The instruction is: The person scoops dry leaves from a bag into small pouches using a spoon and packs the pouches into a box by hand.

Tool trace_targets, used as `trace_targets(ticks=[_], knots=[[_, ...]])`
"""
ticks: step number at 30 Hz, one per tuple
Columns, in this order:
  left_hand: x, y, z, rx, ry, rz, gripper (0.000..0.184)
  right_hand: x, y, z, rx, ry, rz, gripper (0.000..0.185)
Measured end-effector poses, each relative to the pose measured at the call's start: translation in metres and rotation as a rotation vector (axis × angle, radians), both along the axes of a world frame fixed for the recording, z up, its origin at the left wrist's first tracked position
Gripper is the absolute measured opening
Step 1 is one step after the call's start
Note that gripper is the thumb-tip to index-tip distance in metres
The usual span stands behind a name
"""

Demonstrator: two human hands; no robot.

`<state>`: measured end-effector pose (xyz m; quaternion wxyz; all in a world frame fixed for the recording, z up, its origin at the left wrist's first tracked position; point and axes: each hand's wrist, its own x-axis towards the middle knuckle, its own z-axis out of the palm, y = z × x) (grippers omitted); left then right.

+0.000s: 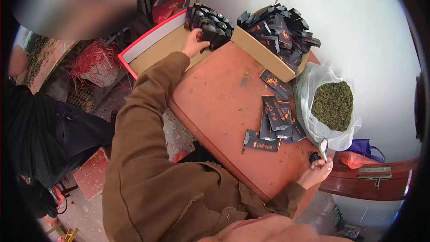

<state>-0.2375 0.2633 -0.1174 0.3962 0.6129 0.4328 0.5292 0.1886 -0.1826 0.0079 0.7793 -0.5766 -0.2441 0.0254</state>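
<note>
At the far end of a red-edged cardboard box (156, 49), my left hand (195, 44) has its fingers closed around the edge of a black packet (210, 36). Packed upright beside it are several more black packets (214, 14). My right hand (316, 174) grips a metal spoon (324, 148) by its handle, bowl pointing up. A small black object (314, 157) sits against that hand. Above the spoon stands a clear plastic bag (305, 90) of dried green leaves (333, 105). Loose black packets with orange print (277, 115) lie in a pile on the red table (215, 94).
A second cardboard box (262, 53), heaped with black packets, stands at the table's back. On the left, a person in dark clothes (80, 130) is near another table, with red shredded paper (96, 58) below. A purple bag (367, 147) lies at right.
</note>
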Motion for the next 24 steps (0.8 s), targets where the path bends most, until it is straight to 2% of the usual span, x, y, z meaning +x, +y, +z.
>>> trace_targets(ticks=[4, 7, 10, 16, 19, 24], knots=[[0.010, 0.017, -0.032, -0.042, 0.300, -0.096, 0.068, -0.009, 0.006, -0.004, -0.043, -0.006, 0.025, 0.033], [0.019, 0.042, -0.069, 0.071, 0.396, -0.048, 0.061, -0.007, 0.006, -0.005, -0.083, 0.018, 0.027, 0.033], [0.027, 0.048, -0.072, -0.021, 0.493, -0.048, 0.065, -0.008, 0.005, -0.007, -0.094, 0.047, 0.037, 0.032], [0.037, 0.058, -0.081, 0.029, 0.514, -0.041, 0.069, -0.006, 0.005, -0.010, -0.094, 0.068, 0.056, 0.030], [0.040, 0.057, -0.077, -0.047, 0.516, -0.051, 0.068, -0.006, 0.006, -0.011, -0.093, 0.070, 0.057, 0.030], [0.037, 0.058, -0.091, -0.019, 0.453, -0.076, 0.063, -0.005, 0.005, -0.012, -0.096, 0.084, 0.061, 0.029]])
